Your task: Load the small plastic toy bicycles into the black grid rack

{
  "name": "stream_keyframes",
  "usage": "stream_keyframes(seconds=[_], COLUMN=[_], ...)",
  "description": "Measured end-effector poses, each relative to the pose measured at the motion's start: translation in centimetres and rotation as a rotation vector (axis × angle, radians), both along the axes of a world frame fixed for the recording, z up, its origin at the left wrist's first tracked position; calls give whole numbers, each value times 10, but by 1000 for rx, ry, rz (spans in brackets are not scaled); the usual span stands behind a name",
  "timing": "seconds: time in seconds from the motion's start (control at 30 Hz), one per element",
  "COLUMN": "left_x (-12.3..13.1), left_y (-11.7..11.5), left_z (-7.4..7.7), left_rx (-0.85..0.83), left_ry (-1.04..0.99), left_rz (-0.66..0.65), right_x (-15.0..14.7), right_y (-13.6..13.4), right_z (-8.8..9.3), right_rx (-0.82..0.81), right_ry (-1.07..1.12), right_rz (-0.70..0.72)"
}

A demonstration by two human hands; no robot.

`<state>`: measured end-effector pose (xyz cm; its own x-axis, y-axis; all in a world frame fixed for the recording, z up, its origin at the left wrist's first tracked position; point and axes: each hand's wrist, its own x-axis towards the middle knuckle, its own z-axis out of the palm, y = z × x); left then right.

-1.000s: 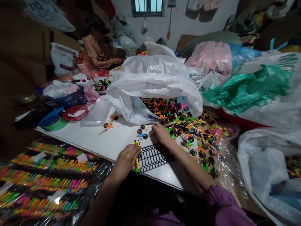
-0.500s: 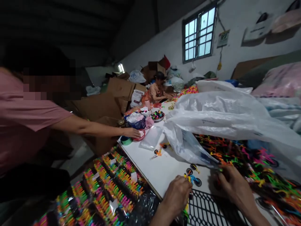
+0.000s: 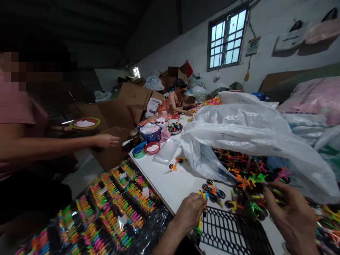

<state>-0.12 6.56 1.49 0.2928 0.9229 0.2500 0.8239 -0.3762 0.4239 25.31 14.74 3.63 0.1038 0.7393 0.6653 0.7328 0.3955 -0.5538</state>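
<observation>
The person's left hand (image 3: 189,213) and right hand (image 3: 291,220) were bare and ungloved, dimly lit by the room. The right hand looked the larger of the two, being nearer the camera, with slim, tapering fingers (image 3: 276,193) and softly creased knuckles. The left forearm (image 3: 168,245) was bare too, narrowing into a slender wrist before the bottom edge of the view cut it off. What the person wore could not be told from this view.

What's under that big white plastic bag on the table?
Neon plastic toy bicycles poke out from under the edge of the big white plastic bag, in a heap on the white table. Whatever lies farther beneath is covered, so I can't see it.
</observation>
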Motion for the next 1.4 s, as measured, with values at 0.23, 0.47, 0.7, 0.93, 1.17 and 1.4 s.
stream_keyframes(seconds=[0.23, 0.47, 0.7, 0.93, 1.17, 1.4], left_x=[2, 10, 30, 38, 26, 33], left_y=[-2, 0, -14, -21, -37, -46], left_z=[10, 54, 61, 56, 48, 31], left_rx=[19, -422, -388, -373, -200, -402], left_ry=[-212, -1177, -1197, -927, -568, -669], left_rz=[7, 104, 207, 191, 282, 377], right_x=[-25, -88, -74, -70, -62, -79], right_y=[-20, -64, -79, -93, -99, -109], right_z=[4, 11, 6, 17, -2, -17], right_rx=[-400, -512, -339, -332, -471, -570], right_ry=[452, 889, 325, -153, -119, 94], right_rz=[166, 537, 588, 412, 314, 358])
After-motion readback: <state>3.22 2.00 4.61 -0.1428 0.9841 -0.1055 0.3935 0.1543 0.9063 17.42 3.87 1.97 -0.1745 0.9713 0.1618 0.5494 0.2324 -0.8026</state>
